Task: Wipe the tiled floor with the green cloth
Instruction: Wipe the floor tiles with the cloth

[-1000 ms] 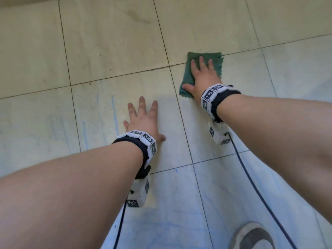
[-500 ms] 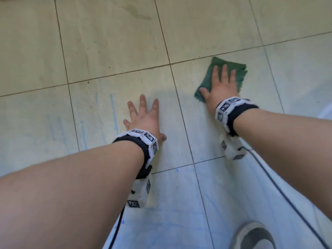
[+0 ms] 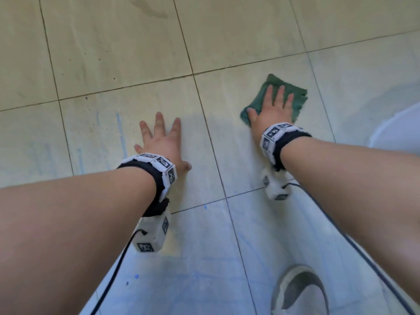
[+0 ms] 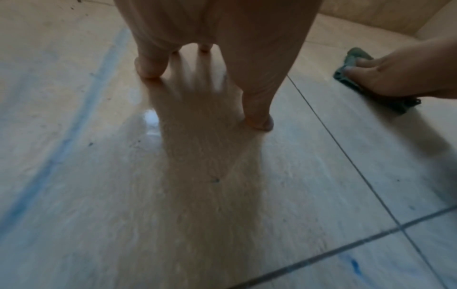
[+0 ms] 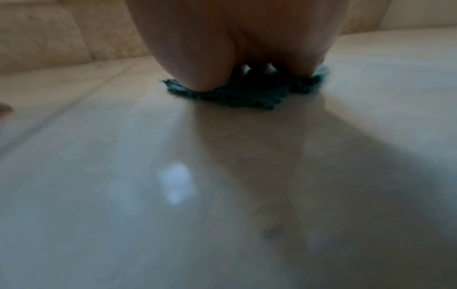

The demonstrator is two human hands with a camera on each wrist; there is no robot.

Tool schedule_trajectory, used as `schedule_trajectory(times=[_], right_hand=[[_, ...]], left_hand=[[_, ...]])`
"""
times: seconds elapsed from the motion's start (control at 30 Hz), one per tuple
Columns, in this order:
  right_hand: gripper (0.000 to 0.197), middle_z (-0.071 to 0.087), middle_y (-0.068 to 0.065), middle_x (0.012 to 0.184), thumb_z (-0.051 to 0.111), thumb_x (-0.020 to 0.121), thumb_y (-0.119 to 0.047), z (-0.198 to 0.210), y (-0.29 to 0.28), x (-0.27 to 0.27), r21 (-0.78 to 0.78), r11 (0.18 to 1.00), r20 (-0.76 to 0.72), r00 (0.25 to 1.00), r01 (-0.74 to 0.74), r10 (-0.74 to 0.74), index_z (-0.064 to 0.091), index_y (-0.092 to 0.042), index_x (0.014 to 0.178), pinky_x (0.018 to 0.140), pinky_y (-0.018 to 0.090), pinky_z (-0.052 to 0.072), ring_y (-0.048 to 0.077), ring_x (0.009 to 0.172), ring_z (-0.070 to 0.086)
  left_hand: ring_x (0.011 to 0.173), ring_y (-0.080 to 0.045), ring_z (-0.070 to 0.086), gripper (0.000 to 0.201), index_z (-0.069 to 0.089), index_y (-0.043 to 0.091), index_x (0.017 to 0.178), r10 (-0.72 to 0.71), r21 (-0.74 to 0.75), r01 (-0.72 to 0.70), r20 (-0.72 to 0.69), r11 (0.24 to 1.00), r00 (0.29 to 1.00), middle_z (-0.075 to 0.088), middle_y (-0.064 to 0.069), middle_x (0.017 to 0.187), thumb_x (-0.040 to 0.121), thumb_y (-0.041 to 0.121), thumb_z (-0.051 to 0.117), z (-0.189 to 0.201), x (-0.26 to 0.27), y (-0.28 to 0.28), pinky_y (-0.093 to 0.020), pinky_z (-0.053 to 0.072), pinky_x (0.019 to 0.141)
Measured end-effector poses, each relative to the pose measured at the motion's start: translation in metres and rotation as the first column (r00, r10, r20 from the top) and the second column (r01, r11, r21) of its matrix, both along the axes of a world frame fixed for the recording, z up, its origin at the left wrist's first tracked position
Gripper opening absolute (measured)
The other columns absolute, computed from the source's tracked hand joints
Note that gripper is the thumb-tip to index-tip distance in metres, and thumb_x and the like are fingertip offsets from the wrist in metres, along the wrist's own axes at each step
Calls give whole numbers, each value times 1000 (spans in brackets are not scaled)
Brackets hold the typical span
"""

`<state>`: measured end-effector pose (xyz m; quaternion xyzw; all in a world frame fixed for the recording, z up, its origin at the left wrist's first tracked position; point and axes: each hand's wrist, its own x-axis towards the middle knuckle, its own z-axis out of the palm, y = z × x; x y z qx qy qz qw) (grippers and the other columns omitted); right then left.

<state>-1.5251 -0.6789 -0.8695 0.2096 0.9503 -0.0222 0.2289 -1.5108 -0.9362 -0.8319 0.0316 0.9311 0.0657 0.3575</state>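
Observation:
The green cloth (image 3: 295, 94) lies flat on the beige tiled floor (image 3: 113, 53), right of a grout line. My right hand (image 3: 273, 105) presses down on it with straight, spread fingers, covering its middle. The left wrist view shows the same cloth (image 4: 385, 101) under the right hand (image 4: 395, 76) at far right. In the right wrist view the palm sits on the cloth (image 5: 247, 95). My left hand (image 3: 161, 137) rests flat on the bare tile to the left, fingers spread, holding nothing.
Blue streaks (image 3: 121, 133) mark the tiles by the left hand and nearer me. A grey-and-white shoe (image 3: 300, 292) stands at the bottom right. Black cables (image 3: 113, 276) trail from both wrist cameras. A pale curved edge (image 3: 391, 123) shows at far right.
The right hand has slid the cloth to the right and toward me, off the grout crossing and onto the nearer tile. The left hand stays planted in place.

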Motion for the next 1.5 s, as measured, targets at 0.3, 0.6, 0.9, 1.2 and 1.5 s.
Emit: schedule_trajectory(times=[0.3, 0.6, 0.9, 1.2, 1.5], right_hand=[[82, -18, 5, 165, 37, 99, -60, 13, -103, 49, -219, 878, -22, 902, -426, 432, -7, -25, 159, 123, 45, -1, 32, 151, -17], [81, -10, 19, 165, 24, 102, -57, 10, 25, 66, 48, 981, 39, 981, 188, -190, -11, -10, 158, 123, 47, -5, 38, 151, -10], [85, -22, 8, 164, 37, 100, -58, 15, -103, 117, -180, 931, 27, 945, -316, 326, -13, -22, 158, 122, 45, -5, 35, 150, -21], [79, -16, 13, 165, 29, 103, -54, 8, 34, 136, -23, 958, 54, 957, 287, -286, -13, -16, 158, 121, 44, -5, 37, 151, -13], [87, -21, 17, 162, 36, 100, -57, 13, -125, 129, -187, 926, 22, 941, -329, 339, -14, -15, 157, 121, 49, -7, 41, 148, -20]], left_hand=[[148, -36, -19, 115, -3, 38, 156, -13, -15, 12, -33, 1000, 999, -23, 3, 162, 77, 46, 80, -1, 0, 0, -66, 16, 114], [148, -38, -21, 114, -6, 37, 155, -34, -17, 34, -17, 999, 999, -26, 2, 162, 79, 45, 78, -1, 2, -2, -67, 12, 115], [147, -40, -20, 113, -5, 34, 156, -59, -41, 58, -30, 997, 998, -23, -1, 163, 80, 47, 77, 0, 1, -1, -65, 17, 115], [147, -42, -19, 111, -4, 34, 157, -58, -37, 57, -44, 998, 997, -20, -2, 163, 81, 49, 75, -2, 1, -2, -60, 15, 118], [147, -45, -17, 110, -4, 33, 157, -61, -43, 58, -62, 997, 996, -18, -4, 164, 81, 48, 75, -4, 2, -1, -61, 15, 118]])
